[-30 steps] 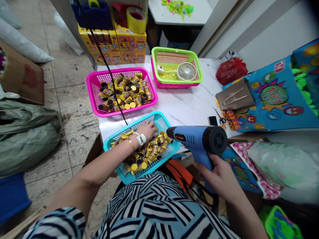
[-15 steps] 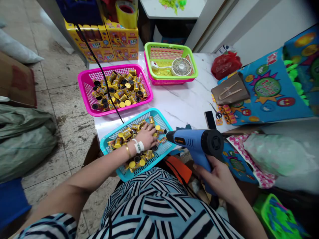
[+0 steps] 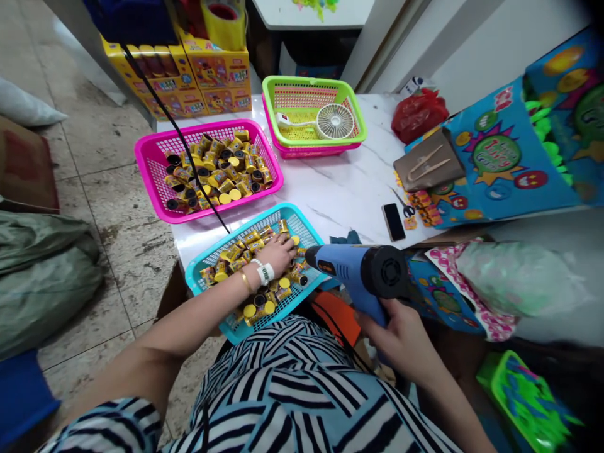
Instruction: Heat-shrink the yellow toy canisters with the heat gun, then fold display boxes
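My left hand [image 3: 279, 253] lies over small yellow tubs [image 3: 255, 237] in the turquoise basket [image 3: 304, 231], fingers spread on top of them. The tubs carry printed wraps, with yellow or black ends. In my right hand [image 3: 401, 336] is a blue heat gun [image 3: 346, 263], gripped by its handle. Its black nozzle points left, at the basket's right side, close to the fingers of my left hand.
Behind stands a pink basket [image 3: 158, 207] full of similar tubs, crossed by a black cable [image 3: 182, 135]. A green basket [image 3: 361, 123] holds a small white fan [image 3: 334, 121]. At right are a phone [image 3: 393, 222], scissors [image 3: 408, 210] and a blue printed box [image 3: 500, 157].
The heat gun has shifted slightly left. My left hand has moved a little among the tubs, some of which have shifted under it. The camera view has turned slightly.
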